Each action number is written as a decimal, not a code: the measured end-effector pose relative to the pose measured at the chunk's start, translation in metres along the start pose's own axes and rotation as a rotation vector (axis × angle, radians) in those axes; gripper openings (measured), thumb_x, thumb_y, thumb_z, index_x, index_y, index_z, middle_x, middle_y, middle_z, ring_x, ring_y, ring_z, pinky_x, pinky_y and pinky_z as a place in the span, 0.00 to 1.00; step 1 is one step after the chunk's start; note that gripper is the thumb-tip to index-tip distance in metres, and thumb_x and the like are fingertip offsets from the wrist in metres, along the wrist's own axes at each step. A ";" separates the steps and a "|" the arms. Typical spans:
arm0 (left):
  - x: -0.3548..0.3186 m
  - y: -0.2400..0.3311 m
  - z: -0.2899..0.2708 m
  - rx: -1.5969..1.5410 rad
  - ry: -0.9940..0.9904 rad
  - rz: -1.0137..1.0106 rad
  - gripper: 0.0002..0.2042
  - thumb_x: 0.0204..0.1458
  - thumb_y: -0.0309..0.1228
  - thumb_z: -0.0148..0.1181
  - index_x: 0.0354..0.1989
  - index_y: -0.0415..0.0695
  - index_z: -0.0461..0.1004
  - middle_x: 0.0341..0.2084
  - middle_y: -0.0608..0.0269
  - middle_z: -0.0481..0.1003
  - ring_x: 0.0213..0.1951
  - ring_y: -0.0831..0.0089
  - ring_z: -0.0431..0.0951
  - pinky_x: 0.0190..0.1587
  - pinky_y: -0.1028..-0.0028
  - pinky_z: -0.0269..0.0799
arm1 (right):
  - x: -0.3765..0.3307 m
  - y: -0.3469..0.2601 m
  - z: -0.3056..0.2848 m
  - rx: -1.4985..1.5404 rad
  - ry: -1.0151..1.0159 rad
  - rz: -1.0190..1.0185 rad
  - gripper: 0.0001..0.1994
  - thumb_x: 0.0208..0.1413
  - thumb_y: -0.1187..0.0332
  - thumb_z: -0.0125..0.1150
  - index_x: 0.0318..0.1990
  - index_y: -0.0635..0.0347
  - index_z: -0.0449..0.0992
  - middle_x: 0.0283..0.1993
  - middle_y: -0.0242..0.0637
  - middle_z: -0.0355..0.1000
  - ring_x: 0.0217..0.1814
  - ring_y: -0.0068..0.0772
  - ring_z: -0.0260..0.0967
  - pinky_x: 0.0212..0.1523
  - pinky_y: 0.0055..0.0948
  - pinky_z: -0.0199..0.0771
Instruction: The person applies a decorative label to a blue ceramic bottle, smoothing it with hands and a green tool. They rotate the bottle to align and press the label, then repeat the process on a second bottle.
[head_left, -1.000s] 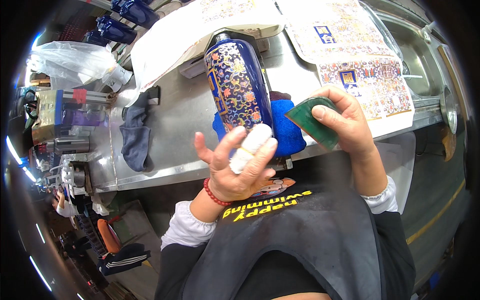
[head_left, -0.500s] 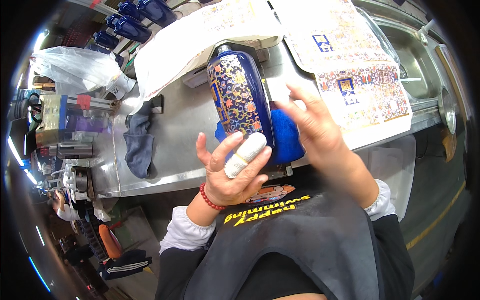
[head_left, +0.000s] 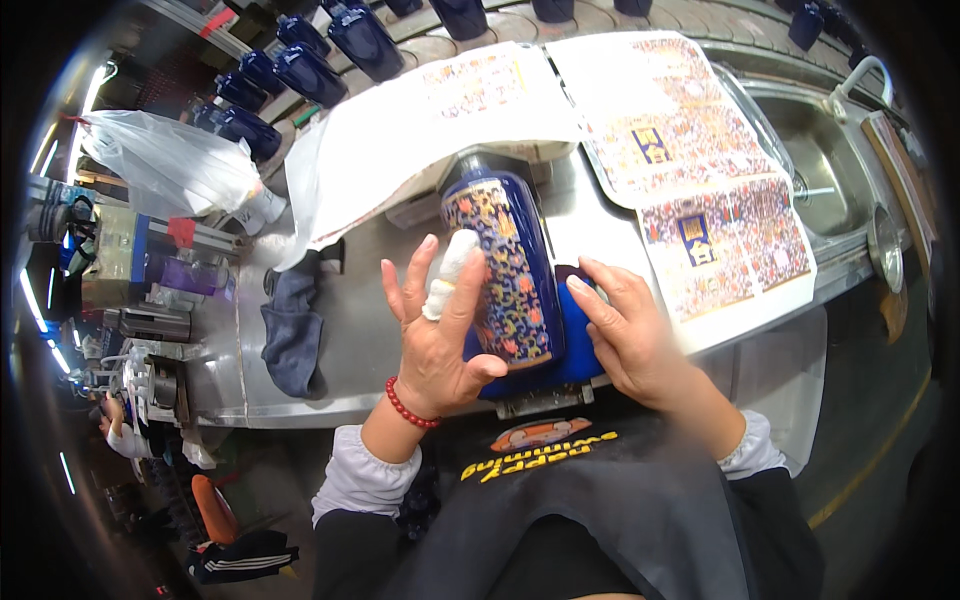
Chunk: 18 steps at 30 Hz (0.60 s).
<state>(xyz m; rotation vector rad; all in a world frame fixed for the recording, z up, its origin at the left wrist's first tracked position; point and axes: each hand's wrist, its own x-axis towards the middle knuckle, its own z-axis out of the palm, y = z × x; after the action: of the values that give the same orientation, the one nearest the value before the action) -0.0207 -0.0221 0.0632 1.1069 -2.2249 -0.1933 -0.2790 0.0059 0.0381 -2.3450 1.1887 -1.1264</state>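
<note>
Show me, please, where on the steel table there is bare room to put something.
Bare steel table shows between the grey cloth and the left hand. It is crowded around the patterned bottle, with the blue cloth and right hand beside it; printed sheets lie to its right.

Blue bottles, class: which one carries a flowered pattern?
The nearest bottle, between the left hand and the right hand: colourful flowers decorate its front, while the farther bottles look plain blue.
</note>
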 end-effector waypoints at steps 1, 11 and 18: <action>0.009 -0.002 -0.003 0.051 -0.003 0.053 0.46 0.59 0.71 0.35 0.68 0.41 0.68 0.58 0.53 0.75 0.71 0.51 0.56 0.74 0.46 0.20 | 0.002 0.000 0.001 0.031 -0.009 0.013 0.33 0.47 0.82 0.64 0.66 0.65 0.67 0.64 0.58 0.65 0.61 0.62 0.65 0.62 0.49 0.68; 0.071 -0.018 -0.014 0.059 -0.068 0.212 0.40 0.61 0.68 0.37 0.67 0.47 0.70 0.55 0.58 0.78 0.69 0.55 0.60 0.73 0.43 0.24 | 0.012 0.001 0.005 0.082 -0.092 -0.004 0.32 0.53 0.77 0.64 0.67 0.72 0.63 0.66 0.59 0.64 0.64 0.62 0.63 0.65 0.49 0.65; 0.063 -0.035 -0.008 0.178 -0.049 0.153 0.41 0.60 0.69 0.39 0.67 0.46 0.70 0.59 0.57 0.75 0.70 0.53 0.59 0.73 0.43 0.27 | 0.016 0.004 0.005 0.085 -0.117 0.016 0.32 0.55 0.76 0.63 0.68 0.72 0.62 0.66 0.59 0.63 0.65 0.62 0.62 0.65 0.49 0.65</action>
<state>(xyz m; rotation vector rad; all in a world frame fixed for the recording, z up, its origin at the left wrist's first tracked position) -0.0199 -0.0909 0.0858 1.0266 -2.3957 0.0444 -0.2714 -0.0096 0.0414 -2.2994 1.0955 -0.9996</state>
